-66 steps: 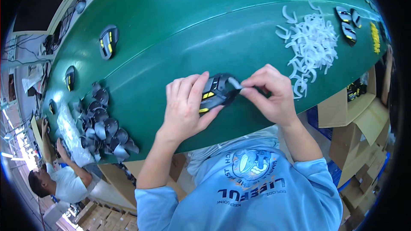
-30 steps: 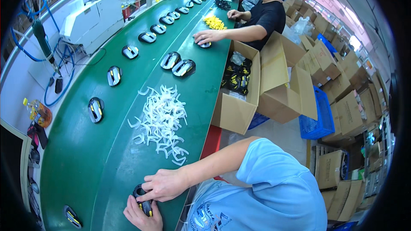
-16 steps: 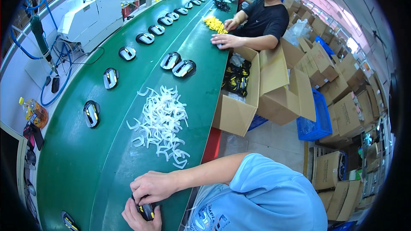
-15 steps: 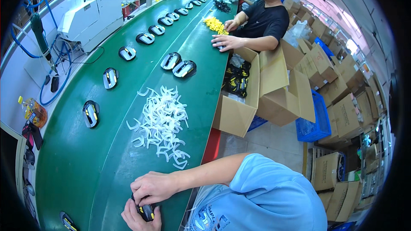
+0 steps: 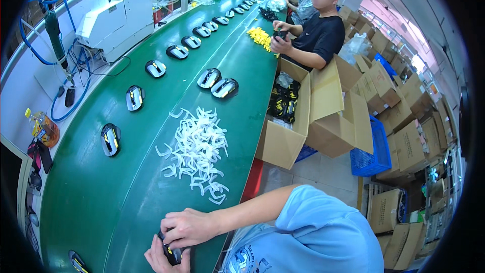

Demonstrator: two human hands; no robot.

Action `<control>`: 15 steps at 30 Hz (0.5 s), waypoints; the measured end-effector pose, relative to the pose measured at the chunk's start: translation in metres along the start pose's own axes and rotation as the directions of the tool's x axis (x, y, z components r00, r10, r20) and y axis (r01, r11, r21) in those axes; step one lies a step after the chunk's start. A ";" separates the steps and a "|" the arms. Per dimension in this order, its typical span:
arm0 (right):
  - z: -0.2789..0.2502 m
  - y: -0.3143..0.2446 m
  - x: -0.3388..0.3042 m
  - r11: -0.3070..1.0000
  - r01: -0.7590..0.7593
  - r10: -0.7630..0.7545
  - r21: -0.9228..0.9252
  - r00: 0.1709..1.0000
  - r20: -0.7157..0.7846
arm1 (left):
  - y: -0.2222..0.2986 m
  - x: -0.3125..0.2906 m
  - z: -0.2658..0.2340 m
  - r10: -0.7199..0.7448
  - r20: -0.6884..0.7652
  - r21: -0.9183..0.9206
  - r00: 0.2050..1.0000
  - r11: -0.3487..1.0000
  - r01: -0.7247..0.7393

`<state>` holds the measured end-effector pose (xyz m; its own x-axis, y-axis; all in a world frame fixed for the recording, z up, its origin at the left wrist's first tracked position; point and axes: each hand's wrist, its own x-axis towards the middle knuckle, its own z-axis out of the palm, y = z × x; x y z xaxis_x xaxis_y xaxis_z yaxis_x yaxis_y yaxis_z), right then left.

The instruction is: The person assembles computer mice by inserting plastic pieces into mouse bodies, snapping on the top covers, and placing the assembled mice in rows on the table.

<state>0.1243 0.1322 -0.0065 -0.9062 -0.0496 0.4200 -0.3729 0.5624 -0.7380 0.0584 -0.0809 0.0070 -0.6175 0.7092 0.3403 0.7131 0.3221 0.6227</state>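
At the near end of the green belt, a black computer mouse with yellow marks (image 5: 174, 257) sits between my two hands. My left hand (image 5: 157, 257) wraps its fingers and thumb around the mouse's sides. Over the far end of the mouse, my right hand (image 5: 188, 227) has its fingers bent and pressed down, covering much of that part. Whether a small piece is under those fingertips is hidden. Beyond my hands lies a loose pile of white curved plastic strips (image 5: 198, 151). Two silver and black mice (image 5: 225, 88) rest side by side past the pile.
A row of mice (image 5: 110, 139) runs along the left of the green belt (image 5: 101, 192). A co-worker in black (image 5: 323, 35) holds a dark mouse near yellow pieces (image 5: 260, 38). An open carton of mice (image 5: 283, 144) stands against the belt's right edge, near a blue crate (image 5: 371, 146).
My hands keep nearly the same hold on the mouse, with slight finger movement. The co-worker has lifted a dark mouse off the belt. The whole view has shifted slightly.
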 end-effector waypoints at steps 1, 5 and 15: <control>0.004 0.001 0.002 1.000 -0.003 0.003 -0.002 1.000 -0.003 | 0.002 0.001 0.001 0.003 0.003 -0.002 1.000 1.000 -0.003; 0.008 -0.001 0.008 1.000 -0.005 0.005 -0.008 1.000 -0.031 | 0.008 0.001 0.002 0.050 -0.057 0.049 0.997 0.998 -0.047; 0.004 0.001 0.002 0.998 -0.059 0.059 0.004 0.998 0.011 | 0.006 -0.002 0.010 -0.016 -0.016 0.185 1.000 0.983 0.019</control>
<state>0.1216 0.1297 -0.0085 -0.9287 -0.0250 0.3699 -0.3194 0.5606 -0.7640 0.0670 -0.0739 0.0026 -0.6340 0.6938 0.3416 0.7506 0.4456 0.4879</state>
